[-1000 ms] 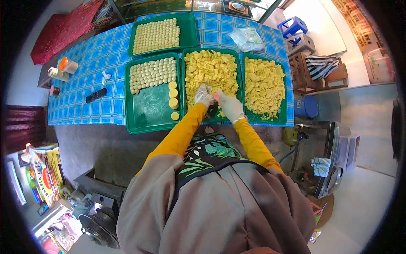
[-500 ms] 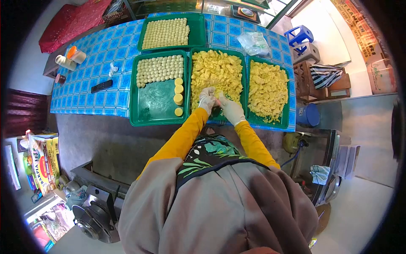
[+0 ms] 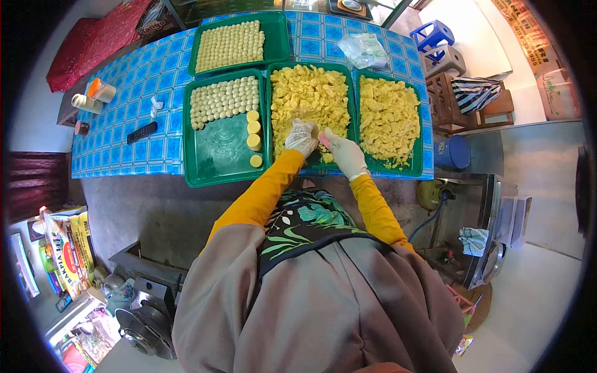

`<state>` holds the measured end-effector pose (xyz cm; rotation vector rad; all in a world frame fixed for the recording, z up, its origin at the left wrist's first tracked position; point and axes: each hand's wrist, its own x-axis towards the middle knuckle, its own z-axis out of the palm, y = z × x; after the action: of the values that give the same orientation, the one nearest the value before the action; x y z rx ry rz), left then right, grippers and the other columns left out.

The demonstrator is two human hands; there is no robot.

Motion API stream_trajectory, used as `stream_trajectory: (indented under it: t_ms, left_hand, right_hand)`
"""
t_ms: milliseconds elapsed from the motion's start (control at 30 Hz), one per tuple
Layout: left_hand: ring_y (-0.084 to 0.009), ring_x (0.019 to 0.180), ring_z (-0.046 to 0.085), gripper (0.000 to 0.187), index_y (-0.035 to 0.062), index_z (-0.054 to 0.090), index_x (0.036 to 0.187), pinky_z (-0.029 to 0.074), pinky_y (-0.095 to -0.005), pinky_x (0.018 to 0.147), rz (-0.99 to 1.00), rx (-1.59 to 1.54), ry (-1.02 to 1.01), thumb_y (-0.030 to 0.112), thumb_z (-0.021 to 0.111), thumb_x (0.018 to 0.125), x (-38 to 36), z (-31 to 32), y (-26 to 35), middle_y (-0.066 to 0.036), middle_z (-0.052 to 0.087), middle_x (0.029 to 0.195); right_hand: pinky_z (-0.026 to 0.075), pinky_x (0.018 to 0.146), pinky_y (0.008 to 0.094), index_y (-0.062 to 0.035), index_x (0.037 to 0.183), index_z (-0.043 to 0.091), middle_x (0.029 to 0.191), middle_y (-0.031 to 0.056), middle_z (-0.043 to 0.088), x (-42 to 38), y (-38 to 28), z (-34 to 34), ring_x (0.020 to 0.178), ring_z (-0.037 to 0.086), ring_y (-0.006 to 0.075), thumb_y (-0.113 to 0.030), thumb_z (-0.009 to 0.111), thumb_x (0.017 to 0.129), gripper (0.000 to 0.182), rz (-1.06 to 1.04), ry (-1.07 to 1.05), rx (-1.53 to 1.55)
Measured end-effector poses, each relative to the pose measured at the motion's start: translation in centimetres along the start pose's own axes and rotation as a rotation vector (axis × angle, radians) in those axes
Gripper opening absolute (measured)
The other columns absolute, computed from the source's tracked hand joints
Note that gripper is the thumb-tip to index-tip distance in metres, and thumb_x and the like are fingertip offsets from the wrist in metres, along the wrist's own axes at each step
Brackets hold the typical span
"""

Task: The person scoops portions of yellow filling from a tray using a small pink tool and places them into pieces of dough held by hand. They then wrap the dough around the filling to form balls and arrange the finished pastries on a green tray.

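My left hand (image 3: 302, 138), in a thin clear glove, reaches into a green tray (image 3: 354, 128) heaped with crumbly yellow paste (image 3: 311, 94). Its fingers are curled at the front of the heap, and what they hold is hidden. My right hand (image 3: 347, 155), gloved in white, is closed on a small pink object (image 3: 324, 142) whose kind I cannot make out. Left of my hands, another green tray (image 3: 217, 149) holds rows of pale round dough pieces (image 3: 225, 101) and several yellow discs (image 3: 254, 142) along its right side.
A third tray of yellow paste (image 3: 388, 121) stands to the right. Behind is a tray of pale pieces (image 3: 230, 46). A plastic bag (image 3: 364, 51), remote control (image 3: 142, 132) and jars (image 3: 101, 91) lie on the blue checked tablecloth (image 3: 168, 74). Blue stool (image 3: 433, 35) at right.
My hands have moved apart, the right one slightly right and the pink object now showing more clearly. The whole view has shifted a little, with the trays lying further left.
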<state>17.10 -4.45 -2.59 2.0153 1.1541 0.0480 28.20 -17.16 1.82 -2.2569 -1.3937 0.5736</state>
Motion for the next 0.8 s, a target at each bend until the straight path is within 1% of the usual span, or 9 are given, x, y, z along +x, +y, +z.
stream_trajectory:
  t_ms: [167, 233, 433, 500, 600, 667, 700, 767, 800]
  left_hand:
    - [-0.0294, 0.084, 0.063, 0.043, 0.0088, 0.063, 0.110, 0.051, -0.0385, 0.076, 0.087, -0.276, 0.119, 0.008, 0.074, 0.069, 1.5, 1.0, -2.5, -0.015, 0.063, 0.091]
    - [-0.0216, 0.081, 0.060, 0.052, 0.0090, 0.059, 0.115, 0.049, -0.0351, 0.073, -0.027, -0.605, 0.036, 0.003, 0.075, 0.066, 2.1, 1.4, -3.0, -0.009, 0.060, 0.089]
    - [-0.0174, 0.075, 0.055, 0.063, 0.0090, 0.054, 0.122, 0.047, -0.0291, 0.062, -0.184, -0.705, 0.031, -0.010, 0.073, 0.065, 2.9, 3.5, -3.4, -0.003, 0.057, 0.090]
    - [-0.0169, 0.074, 0.054, 0.061, 0.0079, 0.053, 0.123, 0.046, -0.0292, 0.058, -0.087, -0.725, 0.049, -0.012, 0.072, 0.068, 3.5, 4.7, -4.8, -0.004, 0.055, 0.090]
    - [-0.0159, 0.073, 0.053, 0.057, 0.0071, 0.053, 0.122, 0.047, -0.0298, 0.058, -0.236, -1.221, 0.004, -0.010, 0.073, 0.070, 5.6, 6.6, -6.4, -0.004, 0.054, 0.091]
    - [-0.0149, 0.074, 0.053, 0.057, 0.0063, 0.053, 0.121, 0.047, -0.0292, 0.059, -0.505, -1.757, -0.007, -0.010, 0.074, 0.070, 6.3, 6.0, -6.5, -0.004, 0.053, 0.090]
    - [-0.0149, 0.074, 0.053, 0.057, 0.0063, 0.053, 0.121, 0.047, -0.0292, 0.059, -0.504, -1.760, 0.006, -0.010, 0.074, 0.070, 5.9, 5.9, -6.8, -0.004, 0.053, 0.090]
    - [-0.0152, 0.074, 0.054, 0.061, 0.0054, 0.053, 0.122, 0.047, -0.0290, 0.059, -0.157, -1.326, 0.057, -0.012, 0.072, 0.067, 4.3, 6.3, -6.6, -0.004, 0.052, 0.091]
    - [-0.0151, 0.066, 0.044, 0.028, 0.0097, 0.058, 0.104, 0.042, -0.0324, 0.058, -0.289, -1.382, 0.073, 0.009, 0.069, 0.078, 1.6, 3.0, -3.1, -0.001, 0.049, 0.081]
  right_hand:
    - [0.053, 0.078, 0.0454, -0.0201, 0.137, 0.058, 0.103, 0.0209, 0.070, 1.0, -0.3, 1.0, 0.092, 0.066, 0.0407, -0.026, 0.051, 0.098, 0.040, 0.020, -0.056, -0.052]
    - [0.053, 0.078, 0.0457, -0.0211, 0.138, 0.058, 0.102, 0.0213, 0.070, 1.3, -0.2, 1.7, 0.091, 0.067, 0.0403, -0.025, 0.051, 0.097, 0.041, 0.005, -0.134, -0.150]
    - [0.053, 0.076, 0.0491, -0.0207, 0.136, 0.059, 0.095, 0.0207, 0.070, 2.8, 0.7, 4.9, 0.087, 0.067, 0.0410, -0.019, 0.050, 0.096, 0.041, -0.001, -0.019, -0.109]
    - [0.053, 0.074, 0.0498, -0.0200, 0.139, 0.056, 0.096, 0.0214, 0.070, 3.6, 0.2, 5.2, 0.086, 0.067, 0.0417, -0.017, 0.048, 0.095, 0.044, -0.003, -0.068, -0.230]
    - [0.052, 0.073, 0.0510, -0.0197, 0.140, 0.053, 0.096, 0.0219, 0.070, 2.9, -0.4, 5.1, 0.086, 0.067, 0.0418, -0.017, 0.048, 0.095, 0.045, -0.045, 0.036, -0.212]
    - [0.052, 0.073, 0.0516, -0.0194, 0.140, 0.052, 0.096, 0.0218, 0.070, 2.4, -0.3, 4.4, 0.085, 0.067, 0.0418, -0.018, 0.047, 0.096, 0.044, -0.037, -0.055, -0.242]
    - [0.051, 0.073, 0.0522, -0.0190, 0.141, 0.051, 0.096, 0.0217, 0.070, 1.9, -0.2, 4.1, 0.085, 0.067, 0.0419, -0.018, 0.047, 0.097, 0.044, -0.019, -0.161, -0.266]
    - [0.051, 0.074, 0.0521, -0.0201, 0.140, 0.051, 0.096, 0.0223, 0.070, 1.8, 1.1, 4.0, 0.086, 0.066, 0.0427, -0.023, 0.046, 0.099, 0.042, -0.074, -0.133, -0.218]
    - [0.051, 0.074, 0.0527, -0.0187, 0.137, 0.052, 0.093, 0.0227, 0.069, 1.9, 0.9, 2.8, 0.085, 0.067, 0.0427, -0.022, 0.048, 0.097, 0.040, -0.101, -0.170, -0.222]
